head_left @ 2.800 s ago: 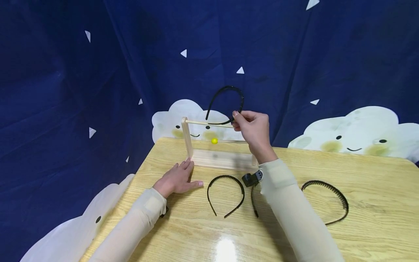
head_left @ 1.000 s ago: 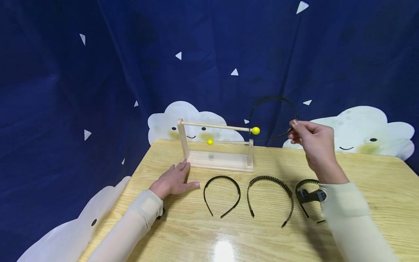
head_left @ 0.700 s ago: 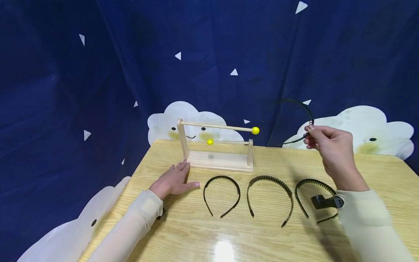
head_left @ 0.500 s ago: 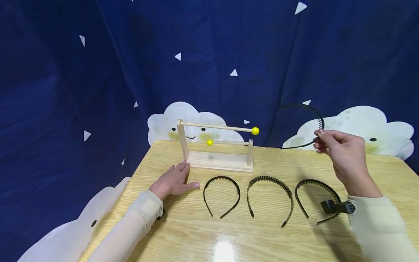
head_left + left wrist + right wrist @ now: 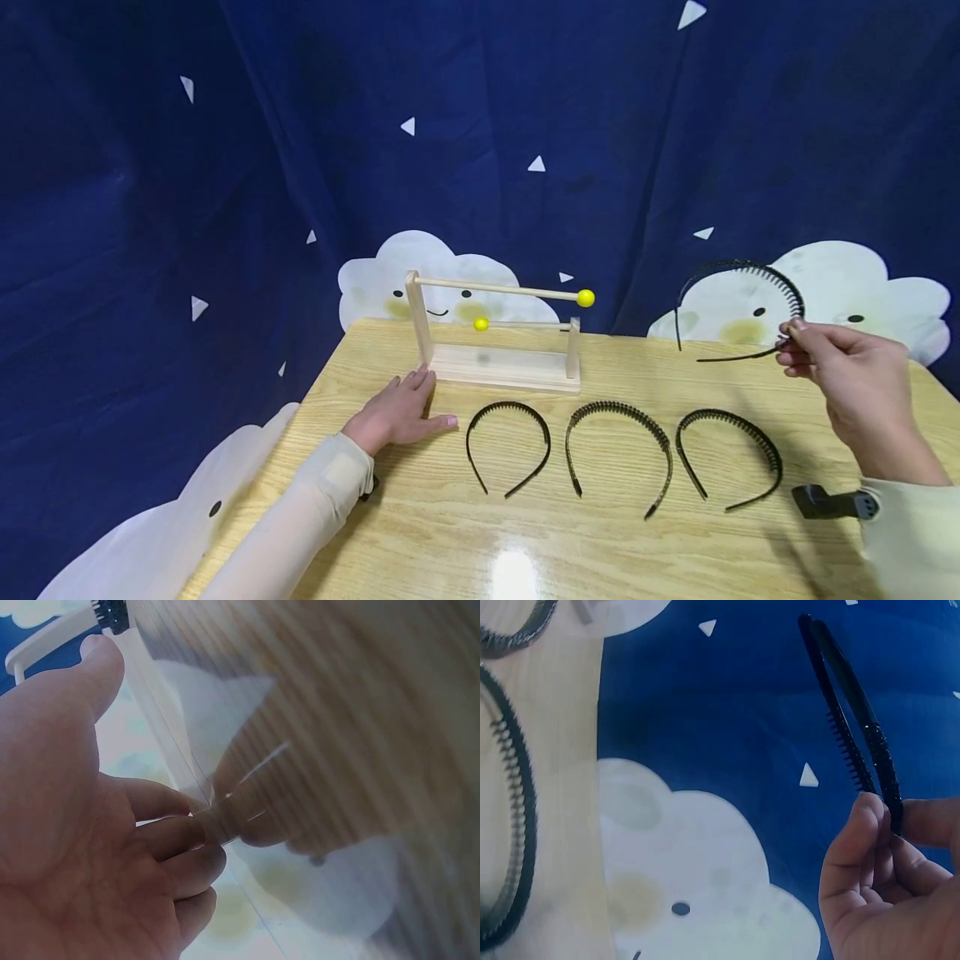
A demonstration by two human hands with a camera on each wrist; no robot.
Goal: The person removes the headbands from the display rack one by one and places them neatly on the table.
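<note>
Between thumb and fingers, my right hand (image 5: pixel 855 379) pinches a black toothed headband (image 5: pixel 787 287), raised above the table's right side. In the right wrist view the headband (image 5: pixel 876 742) shows a glittery outer face and comb teeth inside. My left hand (image 5: pixel 401 410) lies with fingers spread on the table, fingertips at the left end of a wooden rack (image 5: pixel 498 367). The rack's upper rod (image 5: pixel 495 287) and lower rod (image 5: pixel 525 326) each end in a yellow ball; no headband hangs on them.
Three more headbands lie in a row before the rack: a thin one (image 5: pixel 545 433), a wider one (image 5: pixel 622 408) and one at right (image 5: pixel 772 454). The wooden table (image 5: pixel 420 533) meets a blue curtain (image 5: pixel 480 100) with white clouds behind.
My right hand has carried the headband away from the rack's upper rod, rightward and lower, uncovering the headbands on the table. My left hand has stayed at the rack's left end.
</note>
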